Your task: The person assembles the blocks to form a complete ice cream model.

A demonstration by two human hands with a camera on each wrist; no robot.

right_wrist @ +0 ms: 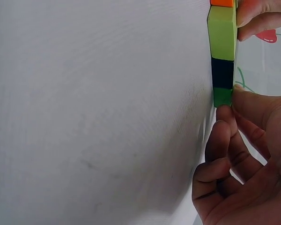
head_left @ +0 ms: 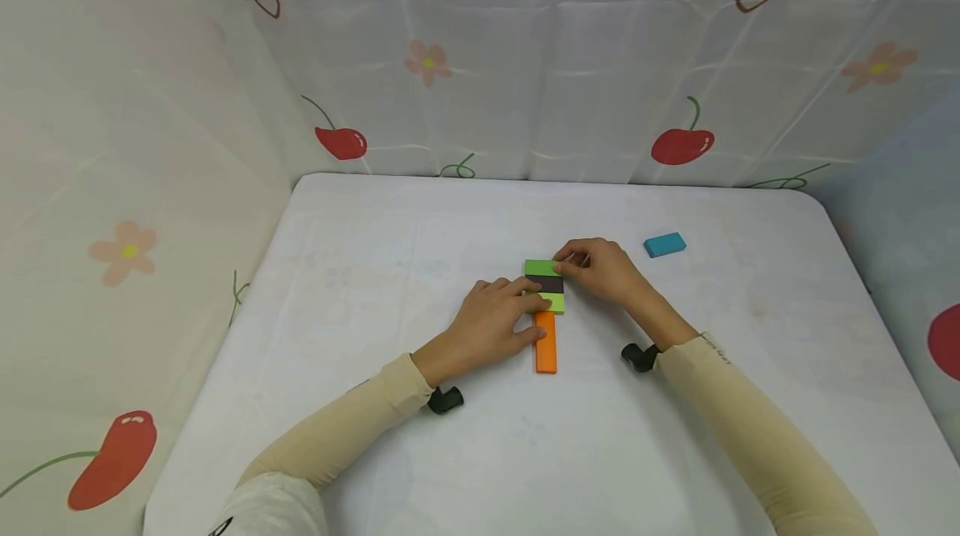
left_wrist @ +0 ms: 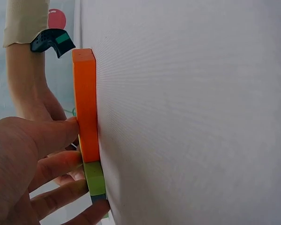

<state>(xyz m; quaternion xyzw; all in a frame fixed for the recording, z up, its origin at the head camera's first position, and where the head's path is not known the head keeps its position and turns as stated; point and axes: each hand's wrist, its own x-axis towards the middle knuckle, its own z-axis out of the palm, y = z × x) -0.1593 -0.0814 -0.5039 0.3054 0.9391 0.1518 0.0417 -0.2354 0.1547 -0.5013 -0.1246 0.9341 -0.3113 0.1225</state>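
Flat on the table lie three short blocks in a row: a green block (head_left: 540, 268), a dark block (head_left: 551, 285) and a lime block (head_left: 555, 303). An orange block (head_left: 546, 353) runs lengthwise toward the near side, its end against the lime one. My left hand (head_left: 487, 323) spreads its fingers over them; its thumb touches the orange block's top, and its fingertips rest on the lime and dark blocks. Between thumb and index finger, my right hand (head_left: 603, 269) pinches the green block at its right end. The right wrist view shows its other fingers curled.
A blue block (head_left: 664, 245) lies apart, beyond my right hand. The white table (head_left: 420, 227) meets a patterned curtain (head_left: 525, 61) along its back edge. Black wrist devices (head_left: 639, 358) hang under both forearms, close over the tabletop.
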